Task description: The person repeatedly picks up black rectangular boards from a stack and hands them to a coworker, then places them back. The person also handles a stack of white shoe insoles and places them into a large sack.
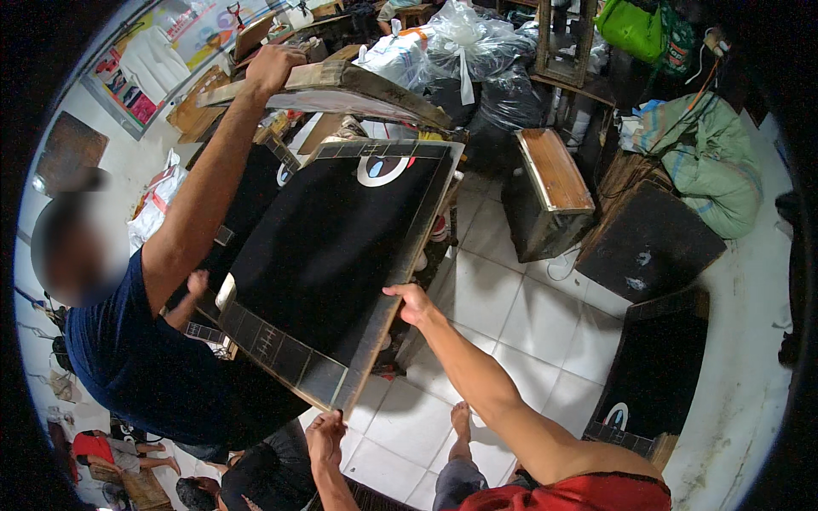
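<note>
A large flat board (332, 247) with black cloth on it and a wood-coloured rim is tilted in front of me. Near its far end the cloth bears a white, blue and brown eye-like print (383, 169). The fingers of my right hand (409, 304) are closed round the board's right edge. At its near corner my left hand (325, 439) pinches the rim. On the left a co-worker in a navy shirt (145, 349) holds up a wooden frame (341, 81) above the far end, a hand (274, 68) on its top edge. The co-worker's other hand (196, 288) is by the board's left side.
Another black-cloth board (652, 375) leans at the right wall. A wooden-topped stand (554, 170), a dark panel (652, 238) and a green sack (711, 162) stand behind it. Plastic-wrapped bags (477, 51) fill the back. People sit low at the lower left. White floor tiles (545, 315) show between.
</note>
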### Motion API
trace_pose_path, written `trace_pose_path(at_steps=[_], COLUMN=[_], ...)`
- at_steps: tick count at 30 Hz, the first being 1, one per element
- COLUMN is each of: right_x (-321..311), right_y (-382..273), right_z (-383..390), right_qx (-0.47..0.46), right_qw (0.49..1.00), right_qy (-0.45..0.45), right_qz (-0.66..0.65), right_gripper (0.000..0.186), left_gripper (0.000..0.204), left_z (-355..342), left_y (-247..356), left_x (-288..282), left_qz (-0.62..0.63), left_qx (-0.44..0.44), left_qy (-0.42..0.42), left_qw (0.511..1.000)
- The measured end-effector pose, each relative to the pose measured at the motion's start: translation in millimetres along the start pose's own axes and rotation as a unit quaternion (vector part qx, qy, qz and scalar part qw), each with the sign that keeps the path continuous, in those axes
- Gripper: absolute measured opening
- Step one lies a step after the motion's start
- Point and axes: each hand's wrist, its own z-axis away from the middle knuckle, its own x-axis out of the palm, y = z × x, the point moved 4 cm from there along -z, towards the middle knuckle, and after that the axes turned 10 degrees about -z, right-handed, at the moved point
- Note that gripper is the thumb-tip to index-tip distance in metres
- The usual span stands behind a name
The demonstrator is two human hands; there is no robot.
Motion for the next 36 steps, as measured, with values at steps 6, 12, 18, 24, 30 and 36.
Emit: trace_pose_path(at_steps=[6,12,18,24,30,36], right_x=[-21,-43,-70,-91,-96,-155], right_y=[-48,-73,-94,-99,-71,-12], right_z=[215,460,637,736,771,742], right_qx=[-0.087,-0.138,-0.234,-0.312,-0.376,-0.368], right_qw=[0.992,0.985,0.971,0.950,0.923,0.929], right_qy=[0.071,0.101,0.046,-0.016,-0.072,0.006], right_qz=[0.052,0.008,0.006,0.003,0.017,-0.035], right_gripper=[0.034,0.044,0.051,0.058,0.058,0.052], left_gripper=[0.028,0.029,0.039,0.068,0.052,0.036], left_z=[104,155,174,203,274,342], left_y=[51,89,93,189,276,268], left_x=[-4,81,247,379,433,429], left_qz=[-0.365,-0.427,-0.412,-0.381,-0.419,-0.391], left_qx=[0.090,0.299,0.394,0.535,0.562,0.535], left_qy=[0.024,-0.008,-0.100,-0.165,-0.166,-0.194], left_qw=[0.926,0.854,0.816,0.736,0.693,0.724])
